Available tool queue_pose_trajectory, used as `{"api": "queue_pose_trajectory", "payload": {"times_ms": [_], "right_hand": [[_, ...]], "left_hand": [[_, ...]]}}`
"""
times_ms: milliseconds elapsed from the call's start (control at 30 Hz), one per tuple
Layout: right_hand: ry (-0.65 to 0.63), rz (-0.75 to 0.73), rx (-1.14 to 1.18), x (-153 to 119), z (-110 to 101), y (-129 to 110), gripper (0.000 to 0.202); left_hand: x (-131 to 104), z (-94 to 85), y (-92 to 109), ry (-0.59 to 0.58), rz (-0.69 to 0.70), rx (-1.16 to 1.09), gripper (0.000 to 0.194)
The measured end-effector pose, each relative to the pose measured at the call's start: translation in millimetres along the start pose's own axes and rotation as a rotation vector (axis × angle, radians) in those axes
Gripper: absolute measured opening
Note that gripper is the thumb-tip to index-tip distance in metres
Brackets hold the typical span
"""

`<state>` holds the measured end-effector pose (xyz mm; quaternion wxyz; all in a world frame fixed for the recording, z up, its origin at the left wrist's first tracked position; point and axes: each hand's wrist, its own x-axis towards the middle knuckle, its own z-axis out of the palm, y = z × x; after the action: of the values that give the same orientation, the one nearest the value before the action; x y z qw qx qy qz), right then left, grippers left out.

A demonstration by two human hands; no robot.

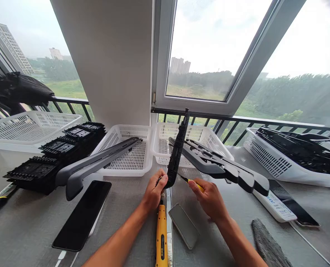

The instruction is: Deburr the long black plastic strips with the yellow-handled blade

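Observation:
My left hand (154, 189) is closed round the lower end of a long black plastic part (177, 150), which stands up at a slight tilt above the table. In my right hand (211, 198) is a thin tool with a yellow handle (198, 185); its slim dark shaft points left to the lower part of the black piece. Whether the tip touches it, I cannot tell. Below my left hand lies a yellow power screwdriver (162, 237), and a grey phone (183, 225) rests to its right.
White baskets (146, 163) hold long grey-black trims (98, 159). Stacked black parts (36, 170) stand at the left. A basket (276, 163) of black pieces is at the right. Also on the table are a black phone (82, 215), a power strip (278, 205) and a grey cloth (267, 243).

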<state>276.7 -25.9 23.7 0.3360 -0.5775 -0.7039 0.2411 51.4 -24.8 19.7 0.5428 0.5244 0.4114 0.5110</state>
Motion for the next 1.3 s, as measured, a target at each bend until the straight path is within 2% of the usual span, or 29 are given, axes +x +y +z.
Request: {"api": "queue_pose_trajectory", "payload": {"times_ms": [267,500,733,900,1067,1300], "right_hand": [[0.028,-0.003,-0.026,0.3,-1.8,-3.1,0.073],[-0.054,-0.017,0.027,-0.1,-3.4,-1.7,0.071],[-0.107,-0.061,0.081,-5.8,14.1,-11.2,0.069],[-0.089,-0.026,0.086,-7.9,18.0,-9.9,0.066],[-0.128,-0.027,0.082,-8.1,16.9,-7.7,0.065],[-0.037,0.000,0.051,-4.8,13.2,-3.3,0.066]], "left_hand": [[1.6,-1.2,0.2,0.057,0.079,0.215,0.028],[0.4,0.8,-2.1,0.037,0.063,0.191,0.028],[-5.3,5.7,0.2,-0.042,0.145,0.322,0.032],[-5.8,5.4,-3.3,0.021,0.152,0.386,0.029],[-7.4,6.2,-4.2,0.055,0.163,0.453,0.027],[-7.6,5.9,-1.7,0.064,0.179,0.420,0.029]]}}
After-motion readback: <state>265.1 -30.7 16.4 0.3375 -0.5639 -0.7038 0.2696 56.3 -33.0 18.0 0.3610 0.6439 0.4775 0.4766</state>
